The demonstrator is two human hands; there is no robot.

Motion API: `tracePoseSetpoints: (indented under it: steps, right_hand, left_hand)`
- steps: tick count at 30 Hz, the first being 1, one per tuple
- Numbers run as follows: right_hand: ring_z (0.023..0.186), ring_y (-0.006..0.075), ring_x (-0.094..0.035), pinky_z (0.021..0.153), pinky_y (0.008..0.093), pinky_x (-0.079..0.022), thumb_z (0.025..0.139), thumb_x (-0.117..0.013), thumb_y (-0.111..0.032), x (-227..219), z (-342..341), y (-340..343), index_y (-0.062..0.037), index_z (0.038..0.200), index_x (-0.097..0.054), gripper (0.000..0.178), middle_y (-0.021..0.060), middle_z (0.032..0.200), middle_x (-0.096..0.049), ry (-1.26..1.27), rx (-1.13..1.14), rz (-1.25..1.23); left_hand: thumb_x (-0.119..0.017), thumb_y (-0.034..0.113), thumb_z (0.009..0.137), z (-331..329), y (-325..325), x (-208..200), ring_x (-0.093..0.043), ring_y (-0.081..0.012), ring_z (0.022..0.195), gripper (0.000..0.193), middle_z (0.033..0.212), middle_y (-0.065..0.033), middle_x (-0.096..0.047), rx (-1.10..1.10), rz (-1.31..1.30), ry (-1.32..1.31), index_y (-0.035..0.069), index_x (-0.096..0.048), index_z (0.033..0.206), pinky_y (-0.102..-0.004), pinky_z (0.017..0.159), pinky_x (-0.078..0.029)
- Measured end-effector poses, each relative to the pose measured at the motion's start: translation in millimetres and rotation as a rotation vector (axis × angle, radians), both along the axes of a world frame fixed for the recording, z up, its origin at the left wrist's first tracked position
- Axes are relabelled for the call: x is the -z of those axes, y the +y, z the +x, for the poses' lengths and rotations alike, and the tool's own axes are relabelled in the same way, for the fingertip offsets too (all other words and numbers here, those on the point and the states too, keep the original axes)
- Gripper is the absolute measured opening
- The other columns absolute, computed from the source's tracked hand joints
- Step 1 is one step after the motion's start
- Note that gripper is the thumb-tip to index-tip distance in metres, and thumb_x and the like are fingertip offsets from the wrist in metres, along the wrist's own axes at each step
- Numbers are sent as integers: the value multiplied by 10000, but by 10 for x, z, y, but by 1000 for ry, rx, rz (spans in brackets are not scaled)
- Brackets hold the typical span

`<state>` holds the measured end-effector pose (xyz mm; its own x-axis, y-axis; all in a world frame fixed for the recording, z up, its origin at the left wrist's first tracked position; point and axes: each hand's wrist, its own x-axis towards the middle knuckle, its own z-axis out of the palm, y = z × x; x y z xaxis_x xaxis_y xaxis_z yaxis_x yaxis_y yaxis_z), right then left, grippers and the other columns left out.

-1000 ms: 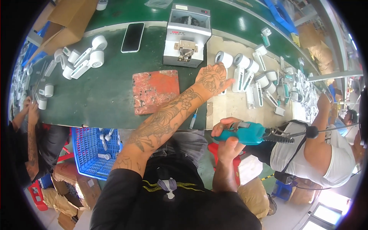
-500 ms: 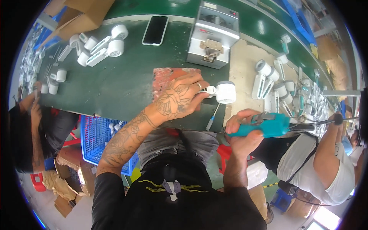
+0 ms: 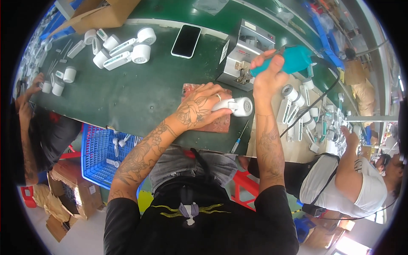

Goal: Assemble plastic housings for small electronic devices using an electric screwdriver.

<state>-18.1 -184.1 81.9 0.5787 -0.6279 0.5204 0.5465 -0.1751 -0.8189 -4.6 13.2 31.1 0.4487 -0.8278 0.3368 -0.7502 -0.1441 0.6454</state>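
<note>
My left hand (image 3: 202, 104) is closed around a small white handheld fan (image 3: 243, 106), its round grilled head sticking out to the right past my fingers. The fan is over a worn red pad (image 3: 220, 123) on the green bench. My right hand (image 3: 270, 72) grips a teal electric screwdriver (image 3: 290, 60) with a black cord. Its front end points left at the metal bracket of a silver screw feeder box (image 3: 231, 63); whether the tip touches is hard to see. A small hand screwdriver (image 3: 239, 139) lies right of the pad, near the bench edge.
White fans (image 3: 121, 53) lie in a group at the left, with more (image 3: 293, 95) on the right over a beige sheet. A phone (image 3: 186, 41) lies at the back. A blue basket (image 3: 102, 157) stands below the bench. Co-workers are at both sides.
My right hand has lifted the electric screwdriver from the bench's front edge up and away to the screw feeder. In my left hand the fan has turned, so its grille now shows.
</note>
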Motion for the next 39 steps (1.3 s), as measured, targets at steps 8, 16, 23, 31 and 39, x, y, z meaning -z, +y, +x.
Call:
tracePoseSetpoints:
  steps: [8,16,23,31,39]
  right_hand:
    - [594,207,-557,549,325,-470,1056,-512,-498,-93,-136,105,30,1014,-557,532,92,696,-547,163,-30,-62]
    - [584,195,-565,556,329,-471,1009,-533,-605,-27,-358,247,65,1094,-566,676,68,672,-538,149,-63,-28]
    - [615,174,-592,530,310,-482,1007,-649,-422,84,-391,306,28,984,-560,459,78,746,-592,158,-187,59]
    - [601,164,-566,529,315,-482,1021,-642,-367,170,-343,310,12,960,-551,394,66,725,-554,90,-216,81]
    - [587,154,-572,521,303,-477,1039,-606,-366,-35,-319,252,25,981,-590,396,71,699,-573,163,-107,21]
  left_hand:
    - [-726,330,910,16,-19,93,-604,-333,1081,415,1151,-85,-653,-109,-51,-43,115,-685,1262,-449,1017,-460]
    - [-734,319,900,31,-52,56,-602,-327,1058,442,1140,-90,-651,-78,-57,-51,101,-676,1280,-437,980,-467]
    - [-716,324,911,5,-47,44,-593,-332,1065,446,1137,-93,-640,-82,-53,-58,95,-661,1290,-458,1000,-456]
    - [-696,354,923,-24,-59,31,-580,-332,1102,432,1142,-94,-601,-124,20,-101,111,-663,1278,-518,1032,-431]
    - [-687,332,931,-14,-46,69,-577,-353,1122,426,1170,-120,-624,-116,0,-87,118,-646,1297,-505,1048,-426]
